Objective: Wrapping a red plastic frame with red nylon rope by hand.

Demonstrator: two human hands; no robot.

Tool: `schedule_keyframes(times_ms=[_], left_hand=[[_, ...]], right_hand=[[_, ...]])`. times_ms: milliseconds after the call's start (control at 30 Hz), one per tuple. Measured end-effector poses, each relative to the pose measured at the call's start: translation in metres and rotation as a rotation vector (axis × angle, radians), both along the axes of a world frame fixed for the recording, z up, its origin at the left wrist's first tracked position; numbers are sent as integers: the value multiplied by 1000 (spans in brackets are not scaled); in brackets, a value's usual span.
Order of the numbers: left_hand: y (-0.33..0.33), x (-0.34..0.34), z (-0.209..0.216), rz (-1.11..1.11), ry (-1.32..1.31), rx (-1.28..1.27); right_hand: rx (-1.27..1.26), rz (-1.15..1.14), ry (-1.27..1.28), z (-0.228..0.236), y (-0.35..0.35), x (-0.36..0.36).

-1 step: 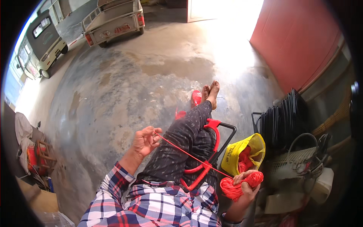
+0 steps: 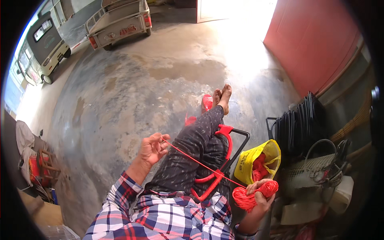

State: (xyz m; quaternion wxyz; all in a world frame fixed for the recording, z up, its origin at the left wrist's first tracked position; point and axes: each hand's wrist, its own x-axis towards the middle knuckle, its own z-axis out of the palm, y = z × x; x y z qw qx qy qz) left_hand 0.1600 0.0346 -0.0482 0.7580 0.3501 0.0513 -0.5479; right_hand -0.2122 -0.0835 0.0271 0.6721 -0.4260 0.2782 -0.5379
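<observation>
My left hand (image 2: 154, 147) is raised beside my thigh, thumb and fingertips pinching one end of a thin red cord (image 2: 188, 156). The cord stretches tight across my lap to the right. There my right hand (image 2: 262, 199) grips a twisted hank of red cord (image 2: 245, 199), fingers and thumb around its middle. Across my legs lies a black metal frame (image 2: 239, 149), partly wrapped in red cord (image 2: 208, 192). The taut strand passes over a red-wrapped joint (image 2: 218, 173) of this frame; whether it is tied there I cannot tell.
A yellow bag (image 2: 245, 165) with more red cord stands right of my lap. Behind it are stacked black frames (image 2: 298, 118) and a wire-mesh basket (image 2: 312, 170). Red slippers (image 2: 207, 103) lie by my bare feet. Small three-wheeled vehicles (image 2: 120, 26) are parked far left; a red door (image 2: 312, 44) stands right.
</observation>
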Motion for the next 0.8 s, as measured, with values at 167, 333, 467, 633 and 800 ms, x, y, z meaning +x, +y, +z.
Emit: schedule_keyframes(times_ms=[167,333,467,633,800], left_hand=[[-5,-6,6,-36,109,-140],[-25,-39,26,-299,-60,-234],[-52,-69,39,-420,-246,-116],[-80,-98,37,-693,-332,-39],[-94,-120,18,-824,-670,-18]], right_hand=[[-18,80,125,7,8,10],[-206,705,696,9,26,41],[-662,786,1020,3,36,61],[-745,706,963,5,21,50],[-633,731,700,4,12,32]])
